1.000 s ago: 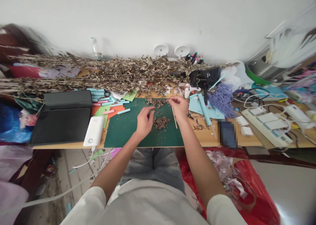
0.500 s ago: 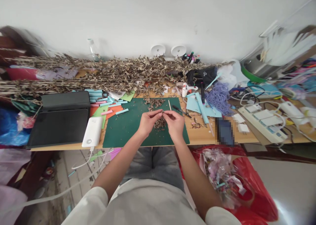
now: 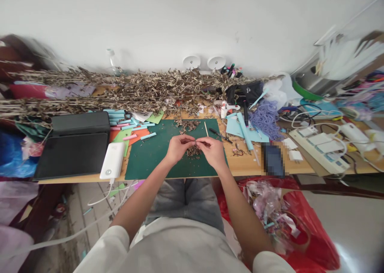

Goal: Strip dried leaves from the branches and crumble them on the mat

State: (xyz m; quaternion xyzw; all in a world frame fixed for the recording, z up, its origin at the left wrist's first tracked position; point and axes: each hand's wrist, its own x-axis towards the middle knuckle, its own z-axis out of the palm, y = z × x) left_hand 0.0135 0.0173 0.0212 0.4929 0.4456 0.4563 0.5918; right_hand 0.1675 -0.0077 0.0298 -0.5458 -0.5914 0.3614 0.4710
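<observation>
Over the mat (image 3: 150,157), the left hand (image 3: 177,149) and right hand (image 3: 212,150) are pinching fingers closed, contents unclear; dry bits (image 3: 193,153) are calling for gentleness.

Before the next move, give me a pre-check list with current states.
1. Left hand above the green rectangular mat: ok.
2. Right hand clear of the thin pale stick: ok.
3. Small piece pinched between the fingertips: cannot tell, too small.
4. Near heap of crumbled brown dried leaves fully visible: not ok, hands partly cover it.
5. White rectangular power bank off the mat: ok.
</observation>
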